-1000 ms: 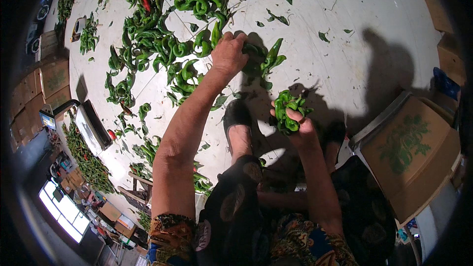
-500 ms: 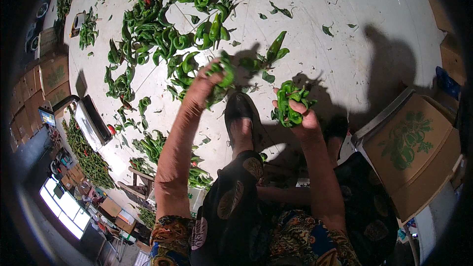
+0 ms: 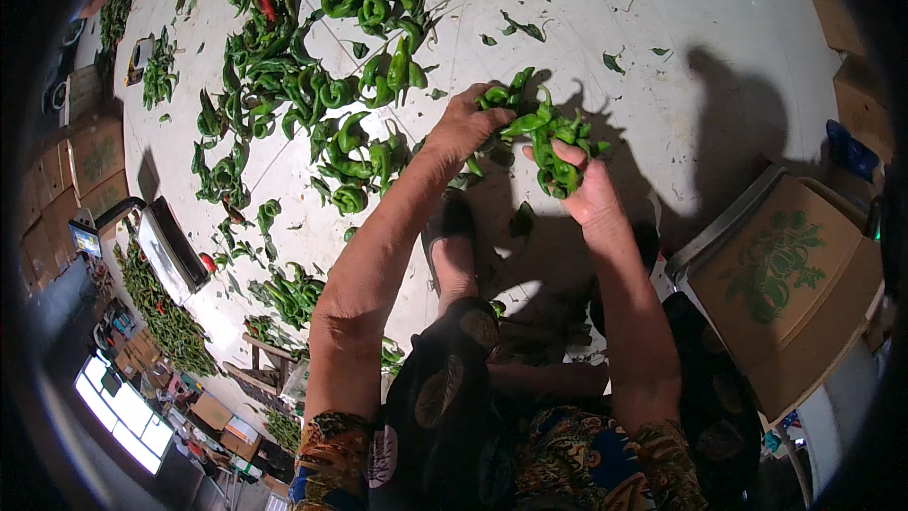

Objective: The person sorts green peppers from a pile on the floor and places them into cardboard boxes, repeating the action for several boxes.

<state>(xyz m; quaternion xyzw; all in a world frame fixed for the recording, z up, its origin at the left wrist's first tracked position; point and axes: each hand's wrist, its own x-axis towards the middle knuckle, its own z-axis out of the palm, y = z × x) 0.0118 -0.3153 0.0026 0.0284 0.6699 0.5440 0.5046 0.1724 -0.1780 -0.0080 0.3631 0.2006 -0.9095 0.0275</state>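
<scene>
My right hand (image 3: 594, 191) is closed around a bunch of curled green peppers (image 3: 556, 157), with the thumb across them. Close on its left, my left hand (image 3: 465, 125) is bent over with fingers closed on a few more green peppers (image 3: 511, 92). The two handfuls nearly touch, and I cannot tell where one ends and the other begins. Below the hands, loose green peppers (image 3: 348, 153) lie on the pale floor, left of my left forearm. That forearm and its hand hide part of the floor behind them.
A wide spread of green peppers (image 3: 274, 66) with a red pepper (image 3: 266, 4) covers the floor at far left. To my right stands a cardboard box (image 3: 780, 284). A white digital scale (image 3: 172, 248) is at left. My shoe (image 3: 450, 218) is between my arms.
My left hand has swung right with its green peppers, from above the floor pile to beside the right hand. My right hand has risen slightly, still holding its bunch.
</scene>
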